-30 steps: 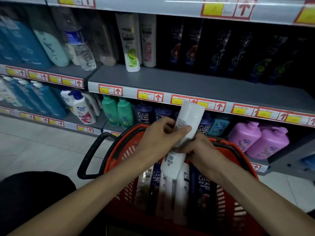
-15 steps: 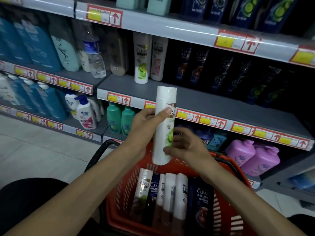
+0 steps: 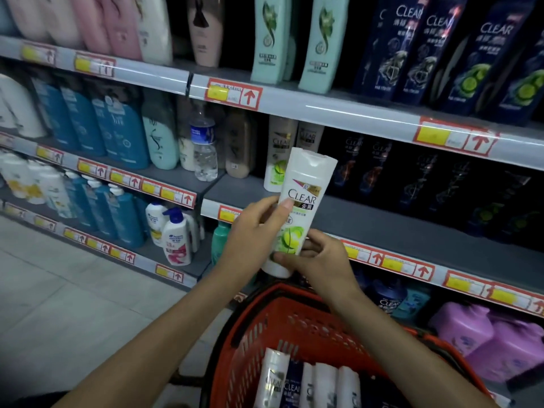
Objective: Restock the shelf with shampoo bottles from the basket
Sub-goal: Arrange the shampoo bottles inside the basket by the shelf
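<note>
I hold a white Clear shampoo bottle point(image 3: 303, 201) with a green label upright in front of the middle shelf point(image 3: 382, 225). My left hand point(image 3: 253, 231) grips its left side with the thumb across the label. My right hand point(image 3: 315, 257) pinches its lower end. Below, the red basket point(image 3: 294, 319) holds several white and dark Clear bottles point(image 3: 309, 384) lying side by side. Two matching white Clear bottles point(image 3: 279, 154) stand at the back left of the middle shelf, just behind the held one.
Dark Clear bottles point(image 3: 412, 184) fill the right of the middle shelf. A water bottle point(image 3: 203, 145) stands on the neighbouring shelf to the left. Teal and dark bottles line the top shelf point(image 3: 353, 110); purple jugs point(image 3: 485, 343) sit at lower right. Tiled floor point(image 3: 73, 304) lies to the left.
Both hands have lifted the white bottle out of the basket and up to the middle shelf's height, turning its label towards me. The view has risen towards the upper shelves.
</note>
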A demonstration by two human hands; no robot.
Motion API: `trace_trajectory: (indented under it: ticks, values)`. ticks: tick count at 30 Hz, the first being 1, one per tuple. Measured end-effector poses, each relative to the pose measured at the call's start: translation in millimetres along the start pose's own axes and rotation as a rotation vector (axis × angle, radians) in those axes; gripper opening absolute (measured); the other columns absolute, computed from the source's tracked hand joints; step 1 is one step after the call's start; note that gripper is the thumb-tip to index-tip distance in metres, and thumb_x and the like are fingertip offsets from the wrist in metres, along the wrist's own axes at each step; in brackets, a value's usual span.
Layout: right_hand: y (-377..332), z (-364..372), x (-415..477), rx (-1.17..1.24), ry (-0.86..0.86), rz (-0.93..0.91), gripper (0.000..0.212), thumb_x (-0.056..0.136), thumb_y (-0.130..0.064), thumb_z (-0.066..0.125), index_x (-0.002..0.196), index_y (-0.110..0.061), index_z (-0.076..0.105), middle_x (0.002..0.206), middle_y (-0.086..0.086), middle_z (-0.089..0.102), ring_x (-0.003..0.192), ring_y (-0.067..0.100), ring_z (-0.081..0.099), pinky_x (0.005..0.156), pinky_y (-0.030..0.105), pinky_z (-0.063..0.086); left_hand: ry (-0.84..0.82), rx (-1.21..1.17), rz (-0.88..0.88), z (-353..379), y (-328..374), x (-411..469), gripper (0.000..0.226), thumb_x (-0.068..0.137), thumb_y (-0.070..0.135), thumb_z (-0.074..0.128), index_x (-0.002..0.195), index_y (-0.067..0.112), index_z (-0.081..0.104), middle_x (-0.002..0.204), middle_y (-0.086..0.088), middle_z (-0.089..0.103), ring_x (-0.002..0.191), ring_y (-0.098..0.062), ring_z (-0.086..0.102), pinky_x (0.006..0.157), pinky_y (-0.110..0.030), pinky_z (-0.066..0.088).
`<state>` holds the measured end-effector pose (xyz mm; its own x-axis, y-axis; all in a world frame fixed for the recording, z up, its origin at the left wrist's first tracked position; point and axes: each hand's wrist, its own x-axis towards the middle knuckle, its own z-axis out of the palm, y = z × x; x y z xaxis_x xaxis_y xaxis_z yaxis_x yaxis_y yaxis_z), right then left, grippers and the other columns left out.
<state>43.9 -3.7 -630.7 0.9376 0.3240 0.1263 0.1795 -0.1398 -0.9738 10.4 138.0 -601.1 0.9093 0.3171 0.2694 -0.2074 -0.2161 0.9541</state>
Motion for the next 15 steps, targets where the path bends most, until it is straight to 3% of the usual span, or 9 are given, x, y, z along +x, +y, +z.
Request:
trace_trajectory:
  ticks: [3,6,8,12,15]
  values:
    - [-3.2,15.7,34.9,-0.038,0.126,-0.059,0.043,0.068,-0.015,0.095,0.108,-0.017,0.077,0.092,-0.010,0.080,0.083,0.003,0.075,0.068,0.020,0.057,0.048,0.205,0.037,-16.5,-22.4,19.9,0.025,0.095,0.038,0.063,0.116,0.052,0.062,0.102,0.005,0.059,0.092,-0.006,0.064,0.088,-0.039,0.056]
    - [-4.1,28.9,68.3,-0.129,0.229,-0.090,0.045,0.065,-0.028,0.097,0.105,-0.023,0.078,0.089,-0.013,0.078,0.079,-0.003,0.072,0.069,0.023,0.060,0.020,0.283,0.074,-25.5,-36.3,41.7,0.046,0.097,0.015,0.060,0.138,0.035,0.058,0.104,0.006,0.058,0.094,-0.008,0.065,0.086,-0.041,0.058]
    - [-2.4,35.1,88.2,-0.176,0.257,-0.102,0.045,0.064,-0.028,0.097,0.104,-0.025,0.077,0.086,-0.016,0.076,0.076,-0.005,0.070,0.069,0.023,0.059,0.030,0.272,0.071,-28.5,-42.2,58.3,0.051,0.095,0.008,0.057,0.141,0.031,0.057,0.106,0.007,0.062,0.092,-0.007,0.066,0.082,-0.040,0.059]
    - [6.8,45.1,123.3,-0.271,0.312,-0.157,0.055,0.063,-0.028,0.096,0.113,-0.026,0.075,0.090,-0.014,0.076,0.078,-0.003,0.068,0.072,0.028,0.060,0.003,0.165,0.061,-33.0,-57.0,86.2,0.058,0.091,-0.001,0.053,0.141,0.028,0.058,0.110,0.007,0.071,0.095,-0.008,0.070,0.085,-0.042,0.060]
    - [15.8,52.4,144.3,-0.331,0.349,-0.206,0.061,0.063,-0.030,0.095,0.119,-0.027,0.072,0.099,-0.011,0.075,0.084,0.000,0.066,0.075,0.027,0.058,0.047,0.106,0.051,-31.2,-68.8,104.4,0.056,0.085,0.007,0.057,0.136,0.030,0.062,0.106,0.013,0.074,0.098,-0.004,0.070,0.088,-0.042,0.059]
